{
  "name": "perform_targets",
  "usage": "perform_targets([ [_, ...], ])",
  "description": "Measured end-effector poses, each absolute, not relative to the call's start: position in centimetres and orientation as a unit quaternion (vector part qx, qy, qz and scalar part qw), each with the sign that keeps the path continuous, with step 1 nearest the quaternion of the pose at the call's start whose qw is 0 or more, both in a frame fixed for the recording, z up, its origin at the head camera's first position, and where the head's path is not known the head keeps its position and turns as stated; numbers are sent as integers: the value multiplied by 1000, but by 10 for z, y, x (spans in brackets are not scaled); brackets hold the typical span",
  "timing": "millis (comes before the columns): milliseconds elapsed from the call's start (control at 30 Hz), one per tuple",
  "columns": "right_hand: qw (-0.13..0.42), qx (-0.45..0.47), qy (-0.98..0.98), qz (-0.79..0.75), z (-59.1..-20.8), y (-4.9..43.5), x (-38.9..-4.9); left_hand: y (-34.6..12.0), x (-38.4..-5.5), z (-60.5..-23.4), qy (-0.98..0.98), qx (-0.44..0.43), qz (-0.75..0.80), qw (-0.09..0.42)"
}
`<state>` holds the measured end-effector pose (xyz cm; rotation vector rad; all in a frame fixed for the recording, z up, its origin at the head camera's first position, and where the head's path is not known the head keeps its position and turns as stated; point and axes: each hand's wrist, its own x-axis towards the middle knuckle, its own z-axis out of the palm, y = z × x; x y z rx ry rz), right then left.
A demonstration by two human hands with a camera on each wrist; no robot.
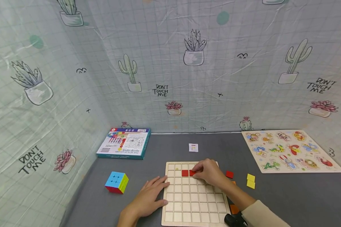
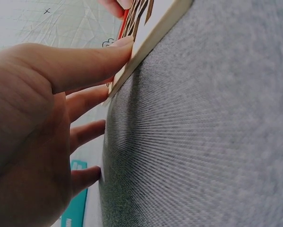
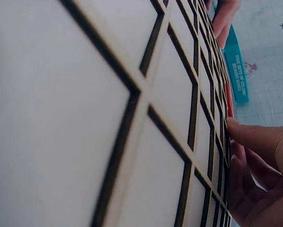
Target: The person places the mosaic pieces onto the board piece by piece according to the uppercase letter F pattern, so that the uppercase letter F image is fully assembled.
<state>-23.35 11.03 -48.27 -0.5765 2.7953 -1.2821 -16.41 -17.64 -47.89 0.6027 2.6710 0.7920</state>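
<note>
A wooden grid board (image 1: 183,197) with raised lines lies flat on the grey table. My left hand (image 1: 148,196) rests at its left edge, fingers spread, with the thumb and fingertips touching the rim in the left wrist view. Near the board's far side, my right hand (image 1: 210,171) pinches a red square tile (image 1: 191,173) over a cell of the second row. Another red tile (image 1: 185,173) lies in the cell just left of it. Whether the pinched tile sits fully in its cell, I cannot tell.
Right of the board lie a loose red tile (image 1: 229,174), yellow tiles (image 1: 251,181) and orange tiles (image 1: 234,209), partly hidden by the right arm. A puzzle cube (image 1: 116,182) and a flat box (image 1: 125,143) stand left. An insect picture board (image 1: 291,151) lies back right, a small card (image 1: 193,147) behind.
</note>
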Motion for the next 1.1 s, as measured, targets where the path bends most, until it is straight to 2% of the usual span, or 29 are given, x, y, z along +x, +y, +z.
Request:
perform_targets([
  [400, -2, -149, 906, -396, -484, 107, -235, -176, -165, -477, 929, 206, 269, 149],
  [1100, 3, -148, 898, -413, -483, 108, -234, -175, -165, -478, 932, 198, 263, 152],
])
